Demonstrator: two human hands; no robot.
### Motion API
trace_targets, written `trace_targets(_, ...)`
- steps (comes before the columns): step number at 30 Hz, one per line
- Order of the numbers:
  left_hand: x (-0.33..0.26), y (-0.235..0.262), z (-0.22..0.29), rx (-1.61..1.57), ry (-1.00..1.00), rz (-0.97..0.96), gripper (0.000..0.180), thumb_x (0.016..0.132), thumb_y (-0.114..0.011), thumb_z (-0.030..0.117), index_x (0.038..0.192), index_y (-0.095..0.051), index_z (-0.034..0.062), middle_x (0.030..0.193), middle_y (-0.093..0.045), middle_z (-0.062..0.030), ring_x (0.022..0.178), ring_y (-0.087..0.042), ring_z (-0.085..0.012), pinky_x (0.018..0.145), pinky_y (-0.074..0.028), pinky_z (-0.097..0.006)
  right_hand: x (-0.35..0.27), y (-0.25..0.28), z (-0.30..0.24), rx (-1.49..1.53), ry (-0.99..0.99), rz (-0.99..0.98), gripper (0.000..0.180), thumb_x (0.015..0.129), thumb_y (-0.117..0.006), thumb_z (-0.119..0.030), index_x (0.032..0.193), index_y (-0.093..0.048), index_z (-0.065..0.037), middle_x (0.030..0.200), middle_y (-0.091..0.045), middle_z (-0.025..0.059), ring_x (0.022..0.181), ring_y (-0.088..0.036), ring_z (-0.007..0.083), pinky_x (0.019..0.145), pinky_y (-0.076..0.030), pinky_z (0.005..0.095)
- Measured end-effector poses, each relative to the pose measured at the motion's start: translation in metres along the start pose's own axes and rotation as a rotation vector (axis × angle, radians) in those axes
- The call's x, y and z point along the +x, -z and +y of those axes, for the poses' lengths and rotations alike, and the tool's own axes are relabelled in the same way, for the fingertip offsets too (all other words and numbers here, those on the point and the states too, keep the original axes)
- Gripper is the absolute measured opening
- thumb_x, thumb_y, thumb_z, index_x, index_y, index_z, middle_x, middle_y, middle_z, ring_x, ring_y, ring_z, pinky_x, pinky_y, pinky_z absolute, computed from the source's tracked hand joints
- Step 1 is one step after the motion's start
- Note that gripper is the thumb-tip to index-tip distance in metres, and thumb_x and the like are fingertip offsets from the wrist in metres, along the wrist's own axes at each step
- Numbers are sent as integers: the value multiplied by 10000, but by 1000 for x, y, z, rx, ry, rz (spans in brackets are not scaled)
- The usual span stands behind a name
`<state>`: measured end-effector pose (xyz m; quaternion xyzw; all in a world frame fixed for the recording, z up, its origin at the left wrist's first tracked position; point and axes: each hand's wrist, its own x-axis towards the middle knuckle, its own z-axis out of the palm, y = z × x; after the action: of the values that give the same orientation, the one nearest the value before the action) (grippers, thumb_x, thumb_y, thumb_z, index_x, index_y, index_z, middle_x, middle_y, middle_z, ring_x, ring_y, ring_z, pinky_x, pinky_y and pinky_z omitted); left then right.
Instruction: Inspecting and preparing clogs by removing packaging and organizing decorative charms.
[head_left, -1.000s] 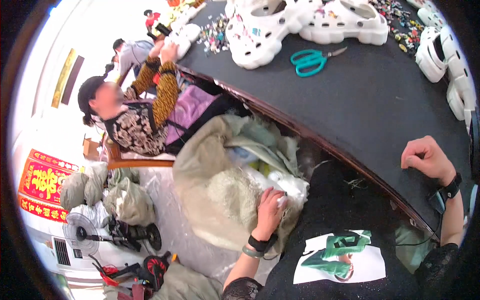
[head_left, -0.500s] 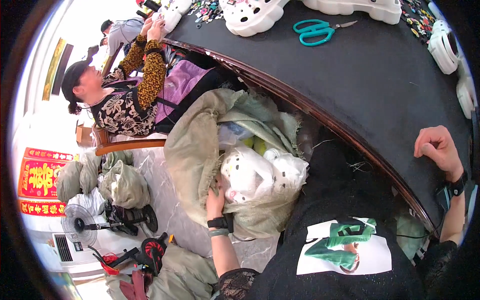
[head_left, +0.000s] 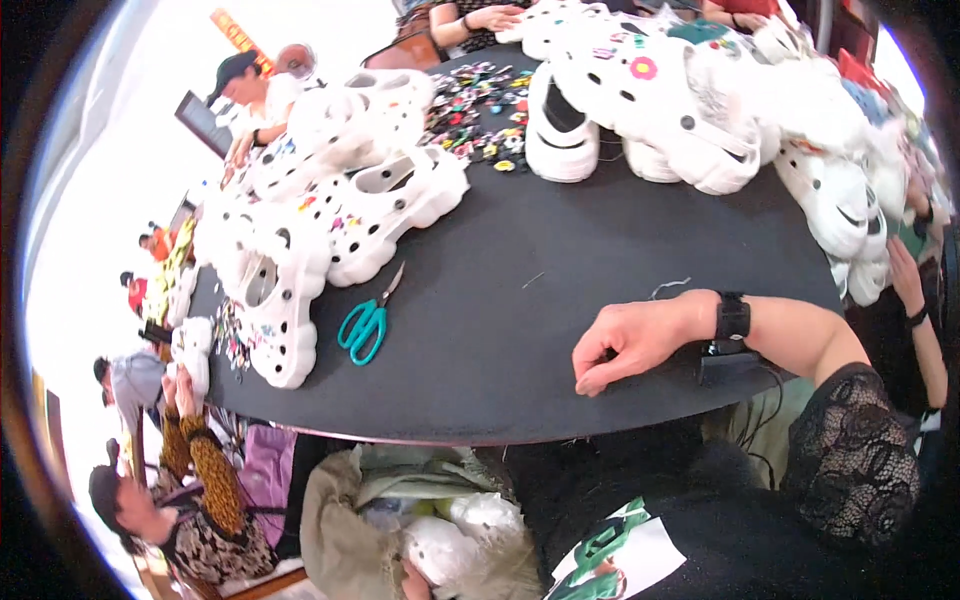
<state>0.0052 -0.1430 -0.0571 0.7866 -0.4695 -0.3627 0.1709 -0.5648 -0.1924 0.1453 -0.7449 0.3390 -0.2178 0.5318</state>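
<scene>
My right hand is over the dark table's front edge, with loosely curled fingers and nothing visible in them. A black band circles its wrist. At the bottom, only part of my left hand shows, at the rim of the woven sack; its fingers appear closed on the sack's cloth. Inside the sack lie white clogs in clear plastic bags. Teal-handled scissors rest on the table, left of my right hand and apart from it.
White clogs with colourful charms are piled at the left, more white clogs at the far right. Loose charms lie between them. A small black device with a cable sits beside my right wrist. Other people work around the table.
The view has swung up from the sack toward the table, so more clogs and people show. My right hand stays curled, now nearer the middle of the picture. My left hand remains at the sack's rim.
</scene>
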Motion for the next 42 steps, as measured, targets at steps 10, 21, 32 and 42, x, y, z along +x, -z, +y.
trace_targets(10,-95,35,36,-301,6,179,241,941,-540,256,872,-541,26,775,-518,-59,671,-483,-161,599,-375,-300,-1,5,-1,3,-31,-28,273,935,-564,-276,871,-651,-25,767,-655,23,704,-573,104,643,-441,270)
trace_targets(21,-214,83,151,-564,-213,308,283,961,-513,279,770,-590,85,543,-411,22,462,-278,-77,446,-234,-275,-1,-5,-16,-211,14,-8,290,914,-578,-300,810,-629,-34,639,-589,75,567,-511,133,544,-411,295)
trace_targets(32,-196,39,355,-1640,-677,-742,371,990,-421,310,1148,-522,-10,1098,-612,-129,995,-590,-212,884,-484,-363,-30,-28,-22,199,100,-135,635,900,-575,-424,1343,-362,-23,1181,-572,147,941,-614,224,699,-524,321)
trace_targets(42,-150,-4,380,-709,-998,-310,319,954,-498,135,1238,-495,-11,1261,-528,-112,1168,-500,-184,871,-452,-338,-22,47,3,910,-53,791,477,957,-451,-408,1278,-468,-56,1144,-599,64,950,-615,177,847,-515,376)
